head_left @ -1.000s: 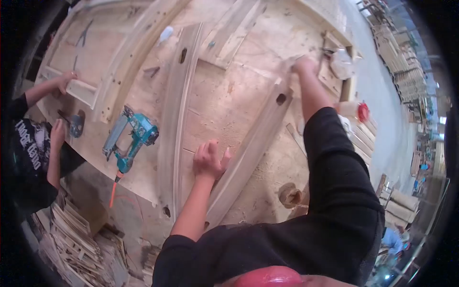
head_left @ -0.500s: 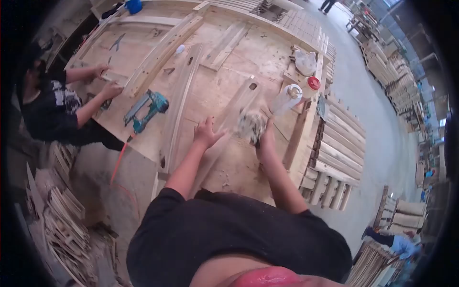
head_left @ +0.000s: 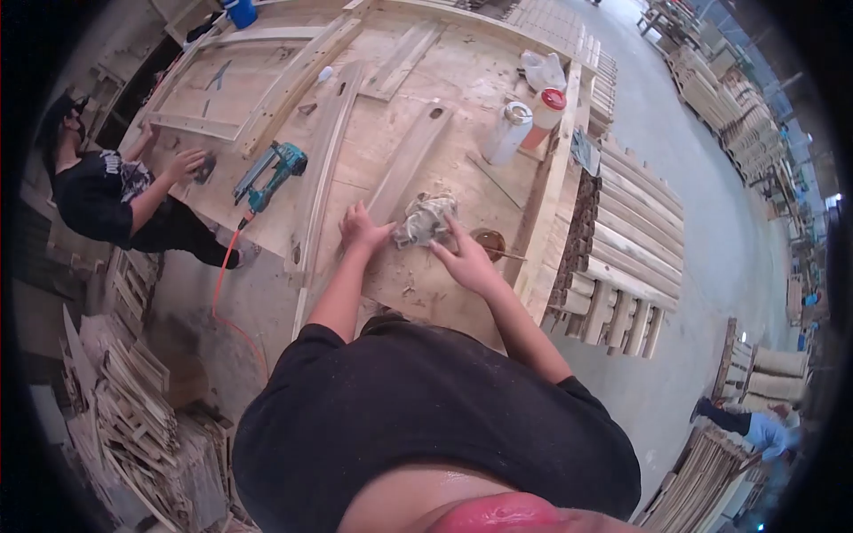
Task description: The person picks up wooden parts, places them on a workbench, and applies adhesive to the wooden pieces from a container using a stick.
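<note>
Cloth (head_left: 425, 216), crumpled and blotched, sits near the centre of the frame at the right edge of a slotted board (head_left: 410, 160); whether it touches the wood I cannot tell. Right hand (head_left: 468, 259) is partly closed, thumb and fingers holding the cloth at its right side. Left hand (head_left: 362, 231) is half spread over the board's lower part, thumb apart from the fingers; how firmly it presses is not clear from where I stand. Just right of the right hand is a brown container (head_left: 490, 242) with a stick across it. Second board (head_left: 327, 164) lies to the left, a teal nail gun (head_left: 274, 173) beyond it. Upper right of centre: clear bottle (head_left: 508, 135) beside a red-lidded bottle (head_left: 546, 117). Upper left: a co-worker (head_left: 111, 191) in dark clothing stands at the worktable (head_left: 487, 67).
</note>
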### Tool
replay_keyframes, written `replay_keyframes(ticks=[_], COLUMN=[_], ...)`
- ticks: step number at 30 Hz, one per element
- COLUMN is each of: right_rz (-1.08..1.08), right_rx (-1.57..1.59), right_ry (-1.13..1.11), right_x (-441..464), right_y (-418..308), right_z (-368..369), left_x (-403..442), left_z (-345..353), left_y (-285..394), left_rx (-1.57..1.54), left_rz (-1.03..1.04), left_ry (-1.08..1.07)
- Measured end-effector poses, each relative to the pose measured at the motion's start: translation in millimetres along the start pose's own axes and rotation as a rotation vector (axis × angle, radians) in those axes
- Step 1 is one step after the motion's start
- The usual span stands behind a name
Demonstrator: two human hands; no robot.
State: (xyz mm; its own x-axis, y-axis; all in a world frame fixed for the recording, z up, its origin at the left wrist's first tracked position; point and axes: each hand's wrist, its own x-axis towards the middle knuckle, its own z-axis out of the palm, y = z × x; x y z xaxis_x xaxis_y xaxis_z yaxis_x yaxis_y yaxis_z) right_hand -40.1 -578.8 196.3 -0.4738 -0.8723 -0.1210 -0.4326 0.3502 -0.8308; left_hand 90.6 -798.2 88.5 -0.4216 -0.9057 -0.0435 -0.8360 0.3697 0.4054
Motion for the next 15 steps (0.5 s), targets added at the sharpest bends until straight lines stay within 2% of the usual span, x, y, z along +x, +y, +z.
replay_keyframes(ticks=[2,5,10,15], right_rz=[0.080,0.169,0.314,0.410], right_rx=[0.182,0.278,0.154,0.110], right_ry=[-0.121,-0.309,-0.279,-0.174], right_x=[-20.9,-51.8,-76.5,-79.8], right_y=[0.8,3.2,27.8,22.2], right_z=[-0.8,-1.7,7.8,7.0], left_x=[8.1,27.1,73.7,96.4], left_z=[-3.5,-15.8,-7.8,-17.6], left_y=[-13.4,-25.1,-37.7,-34.7], left_rx=[-0.008,-0.075,-0.080,-0.068], left_rz=[-0.036,-0.089,-0.149,-0.131], left_ry=[0.038,0.081,0.235,0.160])
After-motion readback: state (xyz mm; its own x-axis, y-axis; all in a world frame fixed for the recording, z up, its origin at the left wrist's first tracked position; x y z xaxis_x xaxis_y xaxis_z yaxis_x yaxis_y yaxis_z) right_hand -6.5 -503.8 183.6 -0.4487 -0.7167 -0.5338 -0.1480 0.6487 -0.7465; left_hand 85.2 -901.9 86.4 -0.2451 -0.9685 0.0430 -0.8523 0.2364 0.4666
